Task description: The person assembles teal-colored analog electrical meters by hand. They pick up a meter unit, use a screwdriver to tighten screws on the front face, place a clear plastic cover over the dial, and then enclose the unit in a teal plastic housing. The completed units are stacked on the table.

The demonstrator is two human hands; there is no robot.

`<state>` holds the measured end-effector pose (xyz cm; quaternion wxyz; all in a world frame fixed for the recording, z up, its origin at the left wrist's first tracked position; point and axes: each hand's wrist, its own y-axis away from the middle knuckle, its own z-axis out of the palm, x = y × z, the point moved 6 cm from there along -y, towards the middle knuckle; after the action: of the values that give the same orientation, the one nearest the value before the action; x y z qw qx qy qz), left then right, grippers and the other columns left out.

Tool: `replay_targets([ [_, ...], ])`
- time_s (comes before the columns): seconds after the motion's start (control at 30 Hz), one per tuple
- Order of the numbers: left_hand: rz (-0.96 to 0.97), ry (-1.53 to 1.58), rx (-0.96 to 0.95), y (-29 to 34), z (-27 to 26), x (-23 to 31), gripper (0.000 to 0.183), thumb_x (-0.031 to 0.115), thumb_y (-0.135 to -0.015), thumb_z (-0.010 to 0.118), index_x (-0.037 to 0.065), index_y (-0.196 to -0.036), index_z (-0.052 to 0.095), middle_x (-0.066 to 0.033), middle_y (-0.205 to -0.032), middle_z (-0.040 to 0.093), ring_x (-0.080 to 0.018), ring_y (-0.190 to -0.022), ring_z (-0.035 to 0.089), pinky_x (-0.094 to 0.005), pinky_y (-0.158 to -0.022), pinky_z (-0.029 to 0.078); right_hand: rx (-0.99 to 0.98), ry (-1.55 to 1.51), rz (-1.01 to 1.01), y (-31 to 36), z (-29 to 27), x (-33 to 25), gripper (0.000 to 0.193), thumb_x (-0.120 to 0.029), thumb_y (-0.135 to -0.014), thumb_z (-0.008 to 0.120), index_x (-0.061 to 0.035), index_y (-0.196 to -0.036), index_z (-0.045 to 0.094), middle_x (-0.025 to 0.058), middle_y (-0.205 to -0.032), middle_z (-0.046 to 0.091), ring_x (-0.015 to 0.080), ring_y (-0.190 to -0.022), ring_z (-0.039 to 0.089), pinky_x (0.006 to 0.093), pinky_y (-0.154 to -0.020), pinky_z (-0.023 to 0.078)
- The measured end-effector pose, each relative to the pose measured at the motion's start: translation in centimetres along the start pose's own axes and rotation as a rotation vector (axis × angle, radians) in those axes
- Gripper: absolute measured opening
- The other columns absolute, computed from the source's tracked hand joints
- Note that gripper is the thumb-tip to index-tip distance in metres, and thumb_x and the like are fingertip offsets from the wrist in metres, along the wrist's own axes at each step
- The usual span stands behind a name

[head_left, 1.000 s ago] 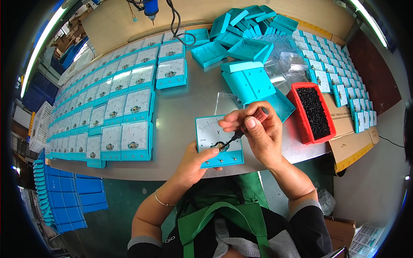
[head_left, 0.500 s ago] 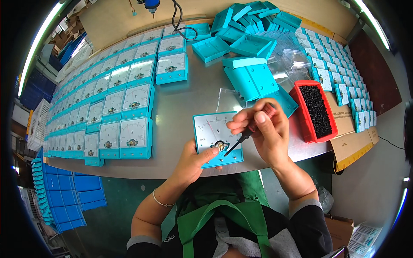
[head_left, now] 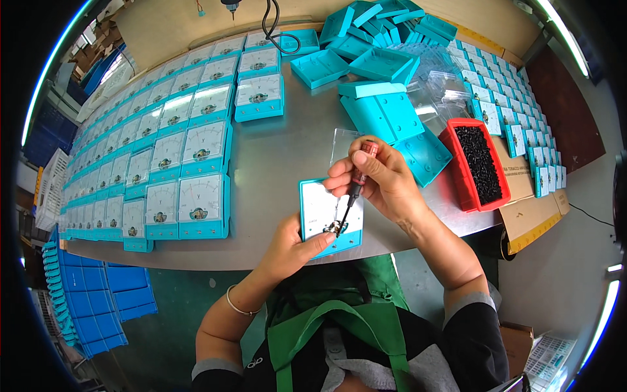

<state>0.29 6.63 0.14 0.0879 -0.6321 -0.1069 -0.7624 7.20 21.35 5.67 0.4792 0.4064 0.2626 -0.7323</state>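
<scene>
A turquoise-framed analogue panel meter with a white dial face (head_left: 328, 219) lies flat at the centre of the frame, on the near edge of the grey metal worktable (head_left: 287, 157). The left hand (head_left: 292, 247) steadies its lower edge, thumb on the frame and the other fingers curled under the table edge (so the grip there is hidden). The right hand (head_left: 381, 179) has its fingers pinched together around a small screwdriver with a red and black handle (head_left: 354, 186), whose tip rests on the dark fitting at the bottom of the dial.

At right of centre stands a red rectangular plastic bin (head_left: 457, 171), filled nearly to the rim with small black parts, too small to tell apart. Beside it, toward the right edge, a flattened brown cardboard box (head_left: 529, 212) hangs over the table edge. Empty turquoise plastic back covers (head_left: 382, 62) are piled open side up at upper centre, with clear plastic bags (head_left: 437, 91) just to the right of them. Rows of finished turquoise meters (head_left: 166, 157) fill the left half of the table. Stacked blue plastic trays (head_left: 98, 304) sit on the floor at lower left.
</scene>
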Motion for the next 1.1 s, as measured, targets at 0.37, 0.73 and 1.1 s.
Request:
replay_targets([
  [0.37,0.058,0.402,0.318,0.1,-4.1,0.5,0.034,0.009,-0.084,0.065,-0.002,-0.114,0.053,-0.0131,-0.103,0.063,-0.0226,-0.084,0.066,-0.0356,-0.059,0.058,0.128,1.659,-0.555,2.4,-1.9,1.4,0.011,-0.007,-0.078,0.066,-0.0021,-0.087,0.06,0.0111,-0.092,0.059,0.0254,-0.07,0.061,0.0354,-0.059,0.05],
  [0.73,0.269,0.432,0.506,0.4,-4.7,3.0,0.031,0.008,-0.086,0.061,0.002,-0.114,0.051,-0.0111,-0.103,0.061,-0.0221,-0.086,0.065,-0.0363,-0.057,0.057,0.227,0.36,0.192,6.0,-5.0,-0.4,0.02,-0.016,-0.091,0.06,0.0035,-0.086,0.062,0.0051,-0.071,0.059,0.0099,-0.053,0.058,0.0221,-0.041,0.036],
  [1.1,0.39,0.401,0.599,2.2,-7.0,5.0,0.032,0.011,-0.084,0.064,0.003,-0.112,0.052,-0.0106,-0.104,0.061,-0.0212,-0.084,0.065,-0.0382,-0.057,0.055,0.063,1.564,-0.14,4.8,-2.4,0.2,0.05,-0.026,-0.073,0.077,-0.0034,-0.113,0.057,0.0231,-0.13,0.049,0.0326,-0.089,0.065,0.04,-0.073,0.054],
])
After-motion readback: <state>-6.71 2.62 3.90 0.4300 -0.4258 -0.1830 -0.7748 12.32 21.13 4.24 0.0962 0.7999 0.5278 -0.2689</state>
